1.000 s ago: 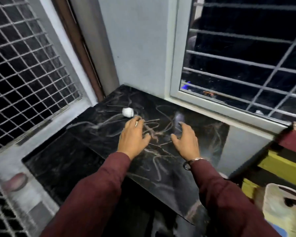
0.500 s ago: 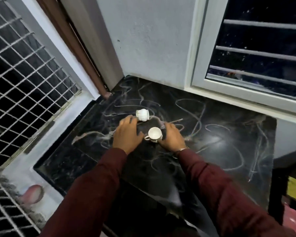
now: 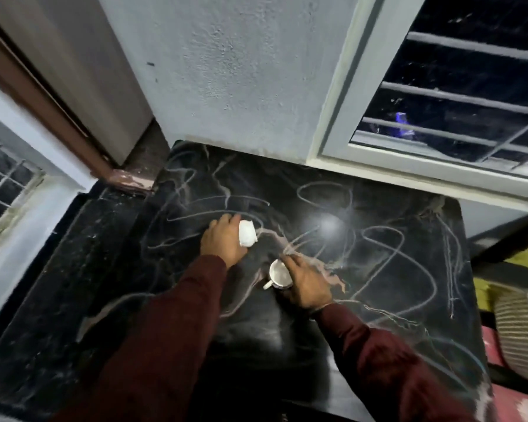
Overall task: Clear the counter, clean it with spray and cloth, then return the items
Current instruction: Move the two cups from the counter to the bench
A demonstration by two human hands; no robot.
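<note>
White cup (image 3: 247, 233) in left hand (image 3: 223, 240); mug (image 3: 279, 274) against right hand (image 3: 307, 283)

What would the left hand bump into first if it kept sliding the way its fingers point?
Probably nothing soon: the left hand, holding a small white cup, points over bare black marble counter toward the grey plastered wall.

Parts of both cups and both arms are hidden or cut off.

We see the left hand (image 3: 223, 242) covering one side of a white cup (image 3: 247, 233), so its handle and mouth stay hidden. The right hand (image 3: 307, 286) hides the far side of a second cup (image 3: 279, 277). Both sleeves run off the bottom edge. At the right edge, a striped object (image 3: 514, 336) is cut off and blurred beyond telling.
</note>
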